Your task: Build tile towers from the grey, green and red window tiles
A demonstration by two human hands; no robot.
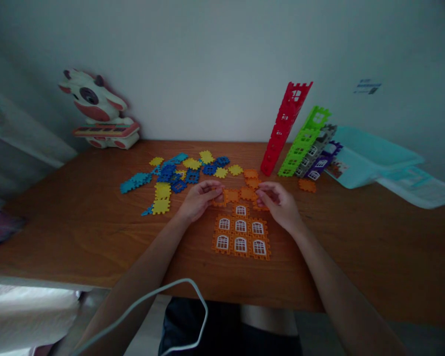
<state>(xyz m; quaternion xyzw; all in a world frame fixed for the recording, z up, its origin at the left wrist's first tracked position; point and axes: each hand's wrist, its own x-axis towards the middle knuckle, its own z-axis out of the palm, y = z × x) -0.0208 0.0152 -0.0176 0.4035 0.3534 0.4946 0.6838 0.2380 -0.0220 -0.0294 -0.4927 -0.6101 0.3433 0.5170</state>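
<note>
Between my two hands is a short row of joined orange interlocking building tiles [232, 196]. My left hand [201, 199] pinches the row's left end between thumb and fingers. At the right end, the thumb and fingers of my right hand [279, 201] close on an orange tile, partly hidden by the fingers. Just below lies a flat panel of orange window tiles [241, 226] with white window inserts, one tile standing out from its top edge. Loose orange tiles [251, 173] lie beyond the row, near my right hand.
Blue and yellow tiles [163, 192] are scattered at the back left. Joined red [282, 129], green [304, 143], grey and purple strips lean at the back right, beside a turquoise bin [374, 153]. A cow toy keyboard [100, 111] stands far left. A white cable [203, 306] loops in front.
</note>
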